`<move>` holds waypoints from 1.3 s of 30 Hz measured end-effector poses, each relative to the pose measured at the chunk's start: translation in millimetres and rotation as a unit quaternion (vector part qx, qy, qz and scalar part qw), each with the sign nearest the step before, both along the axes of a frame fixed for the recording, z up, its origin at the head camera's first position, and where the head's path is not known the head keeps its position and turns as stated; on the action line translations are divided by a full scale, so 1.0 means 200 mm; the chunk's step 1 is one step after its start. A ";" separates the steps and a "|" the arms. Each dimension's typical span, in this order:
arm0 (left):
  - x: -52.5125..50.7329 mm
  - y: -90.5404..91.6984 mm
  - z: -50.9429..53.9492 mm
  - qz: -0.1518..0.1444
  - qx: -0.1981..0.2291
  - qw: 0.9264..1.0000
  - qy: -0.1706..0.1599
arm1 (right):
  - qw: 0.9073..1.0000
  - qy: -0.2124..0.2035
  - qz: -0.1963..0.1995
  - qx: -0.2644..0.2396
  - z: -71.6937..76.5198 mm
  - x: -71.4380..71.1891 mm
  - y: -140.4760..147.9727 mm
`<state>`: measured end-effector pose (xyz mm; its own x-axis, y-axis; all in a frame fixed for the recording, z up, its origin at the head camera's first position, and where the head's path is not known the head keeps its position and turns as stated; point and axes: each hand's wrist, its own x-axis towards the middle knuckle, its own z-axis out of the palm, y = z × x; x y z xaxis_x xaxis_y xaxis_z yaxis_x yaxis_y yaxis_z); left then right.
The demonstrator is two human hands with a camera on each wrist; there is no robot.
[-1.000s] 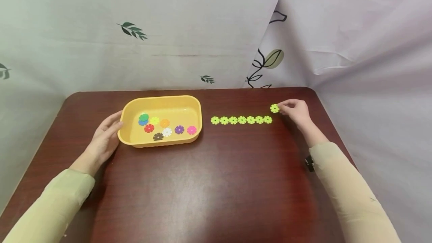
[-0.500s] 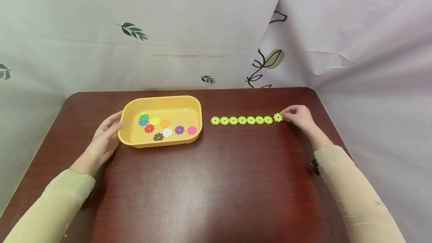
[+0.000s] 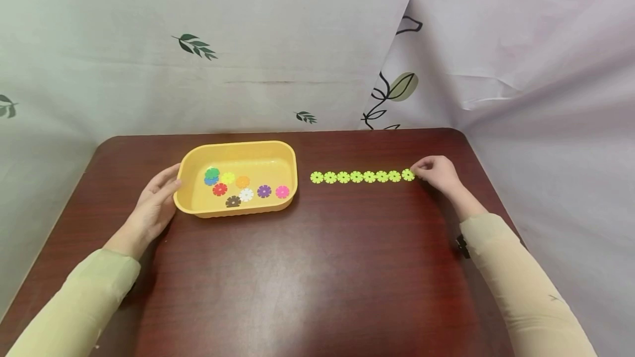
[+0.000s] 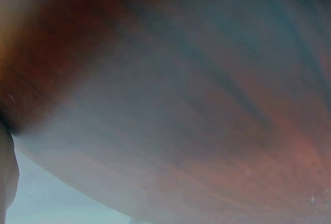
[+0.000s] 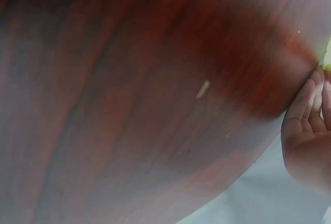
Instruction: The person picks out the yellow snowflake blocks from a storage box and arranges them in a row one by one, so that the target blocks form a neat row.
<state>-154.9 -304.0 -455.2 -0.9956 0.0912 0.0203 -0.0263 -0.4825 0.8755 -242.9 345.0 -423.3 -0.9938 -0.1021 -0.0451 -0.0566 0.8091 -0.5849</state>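
Observation:
In the head view my right hand [image 3: 439, 174] pinches the edge of a yellow-green snowflake disc [image 3: 408, 174] between thumb and fingers. That disc lies at the right end of a straight row of matching snowflake discs [image 3: 356, 177], close against its neighbour. My left hand [image 3: 155, 201] holds the left end of a yellow plastic basin [image 3: 238, 212], thumb at the rim and fingers along the outer wall. In the right wrist view, part of the right hand [image 5: 309, 125] and a sliver of the disc [image 5: 326, 56] show at the right edge. The left wrist view shows little of the left hand.
Several snowflake discs of different colours lie in the basin, among them a red disc [image 3: 220, 189], a purple disc [image 3: 264, 191] and a pink disc [image 3: 282, 191]. Everything rests on a dark red-brown table [image 3: 307, 269]. Pale patterned cloth [image 3: 258, 87] hangs behind it and at the sides.
My right hand has brought the pinched disc down from above the row, then slightly left to meet its right end. The left hand and the basin have stayed in place.

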 end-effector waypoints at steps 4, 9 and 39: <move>0.00 0.00 0.00 0.000 -0.005 1.000 0.002 | 1.000 -0.001 -0.001 0.002 -0.01 0.00 0.00; 0.00 0.00 0.00 0.004 -0.009 1.000 -0.002 | 1.000 0.000 -0.005 0.001 -0.01 0.00 0.00; 0.00 0.00 0.00 0.005 0.014 1.000 -0.002 | 0.997 0.023 0.034 -0.064 0.14 -0.15 -0.35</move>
